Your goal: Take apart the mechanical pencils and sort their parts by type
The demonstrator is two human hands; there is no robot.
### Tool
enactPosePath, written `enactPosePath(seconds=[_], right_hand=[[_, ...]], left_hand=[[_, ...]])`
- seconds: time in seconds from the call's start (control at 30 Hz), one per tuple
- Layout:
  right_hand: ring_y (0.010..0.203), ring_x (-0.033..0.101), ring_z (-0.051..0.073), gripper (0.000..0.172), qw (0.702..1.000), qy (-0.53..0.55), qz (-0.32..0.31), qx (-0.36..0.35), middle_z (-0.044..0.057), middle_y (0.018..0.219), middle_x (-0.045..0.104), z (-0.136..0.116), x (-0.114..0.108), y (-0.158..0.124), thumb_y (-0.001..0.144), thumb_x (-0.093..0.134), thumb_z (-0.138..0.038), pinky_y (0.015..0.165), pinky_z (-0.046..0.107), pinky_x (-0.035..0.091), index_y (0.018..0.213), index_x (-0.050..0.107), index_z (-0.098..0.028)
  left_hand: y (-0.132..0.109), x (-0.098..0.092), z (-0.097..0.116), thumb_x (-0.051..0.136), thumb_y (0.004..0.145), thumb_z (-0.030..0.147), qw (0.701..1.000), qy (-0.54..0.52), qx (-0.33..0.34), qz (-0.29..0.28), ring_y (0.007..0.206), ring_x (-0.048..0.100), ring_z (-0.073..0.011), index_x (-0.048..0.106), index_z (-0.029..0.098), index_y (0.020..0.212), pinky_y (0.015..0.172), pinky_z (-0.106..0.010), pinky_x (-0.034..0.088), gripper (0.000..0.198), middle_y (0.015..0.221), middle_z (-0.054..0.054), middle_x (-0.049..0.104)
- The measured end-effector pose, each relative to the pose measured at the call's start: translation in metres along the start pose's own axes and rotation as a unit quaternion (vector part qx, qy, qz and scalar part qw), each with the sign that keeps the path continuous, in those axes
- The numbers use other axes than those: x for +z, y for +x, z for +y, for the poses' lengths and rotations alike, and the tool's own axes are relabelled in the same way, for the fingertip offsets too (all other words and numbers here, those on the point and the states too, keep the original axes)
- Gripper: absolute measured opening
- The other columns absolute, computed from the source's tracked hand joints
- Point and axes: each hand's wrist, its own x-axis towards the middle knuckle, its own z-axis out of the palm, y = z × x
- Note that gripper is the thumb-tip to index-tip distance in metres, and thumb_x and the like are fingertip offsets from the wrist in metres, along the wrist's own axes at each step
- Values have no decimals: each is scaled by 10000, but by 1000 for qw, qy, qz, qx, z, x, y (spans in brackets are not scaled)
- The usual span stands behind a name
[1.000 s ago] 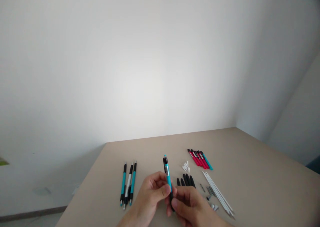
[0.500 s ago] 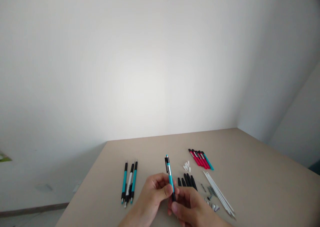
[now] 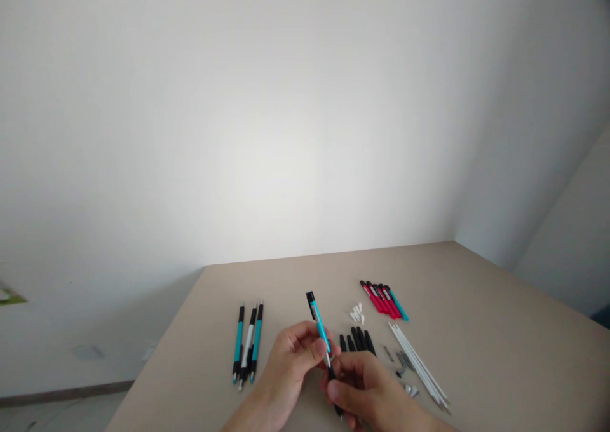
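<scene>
My left hand (image 3: pixel 296 359) is closed around the teal pen barrel (image 3: pixel 321 328), whose black clip end points up and away from me. My right hand (image 3: pixel 365 387) pinches the black pen grip (image 3: pixel 332 374) just below it, with a light tip poking out at the bottom. Between barrel and grip a short stretch of pale refill (image 3: pixel 327 360) shows, so the two parts stand slightly apart. Right behind my right hand lie several black grips (image 3: pixel 361 340), partly covered by it. Small white plastic pieces (image 3: pixel 356 314) lie beyond these.
Two teal pens (image 3: pixel 239 338) and a white pen (image 3: pixel 248 340) lie at the left of the table (image 3: pixel 190 368). Red barrels (image 3: pixel 381 300) and a teal barrel (image 3: pixel 398 303) sit at back right. White refills (image 3: pixel 419 365), springs (image 3: pixel 405 360) and silvery cone pieces (image 3: pixel 411 391) lie at right.
The black grip has come away downward from the teal barrel, baring the refill between them. The barrel tilts more to the left, and its teal push button no longer shows at the top.
</scene>
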Motion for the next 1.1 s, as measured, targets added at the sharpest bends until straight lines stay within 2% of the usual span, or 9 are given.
enactPosePath(seconds=[0.23, 0.4, 0.63, 0.8, 1.1], right_hand=[[443, 398, 48, 452, 1000, 6, -15, -21, -57, 587, 424, -8, 2, 1, 681, 651, -560, 394, 165, 343, 802, 520, -145], [440, 401, 50, 409, 1000, -1, -10, -15, -53, 579, 435, -7, 1, 0, 682, 649, -524, 385, 161, 327, 773, 523, -145], [450, 399, 43, 338, 1000, -17, -23, -3, -50, 611, 451, -8, -1, -3, 695, 632, -408, 395, 149, 332, 877, 576, -129], [447, 405, 48, 307, 1000, -27, -6, 5, -47, 602, 465, -8, -3, -4, 693, 614, -363, 389, 154, 342, 877, 589, -119], [468, 413, 40, 330, 999, -44, -9, -2, -21, 675, 508, -9, -6, -7, 729, 586, -362, 395, 149, 321, 935, 617, -107]], left_hand=[[-2, 1, 8, 783, 668, 288, 997, 68, -24, -14, 670, 574, -140, 639, 119, 841, 621, -232, 413, 281, 710, -45, 657], [-2, 3, 7, 738, 709, 364, 995, 101, 8, 14, 572, 511, -107, 587, 132, 814, 544, -225, 410, 296, 674, -3, 584], [1, 5, 1, 660, 779, 398, 990, 108, 54, 74, 443, 453, -68, 511, 170, 790, 430, -198, 359, 273, 651, 47, 509], [3, 3, 0, 650, 804, 332, 984, 96, 84, 125, 474, 485, -56, 526, 164, 795, 472, -185, 355, 209, 686, 36, 543], [7, -2, -2, 712, 747, 326, 972, 35, 110, 204, 482, 471, -58, 571, 181, 847, 521, -214, 423, 225, 667, 57, 548]])
